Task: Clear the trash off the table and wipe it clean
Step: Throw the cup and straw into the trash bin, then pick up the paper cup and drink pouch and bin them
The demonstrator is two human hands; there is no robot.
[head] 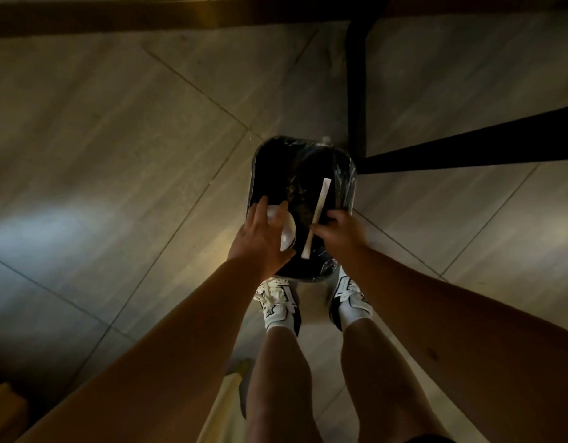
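A small bin (346, 177) lined with a black plastic bag stands on the floor right in front of my feet. My left hand (260, 238) holds a white paper cup (287, 233) on its side over the bin's near left part. My right hand (340, 233) grips a long white paper-wrapped stick (317, 215), like a straw or chopstick sleeve, which slants across the bin's opening. The inside of the bin is dark and its contents cannot be made out.
A black metal table leg (356, 91) and floor bar (468, 148) stand just behind and right of the bin. Pale tiled floor (116, 155) spreads to the left. My white shoes (279, 302) touch the bin's near side. A yellowish object (4, 407) sits at bottom left.
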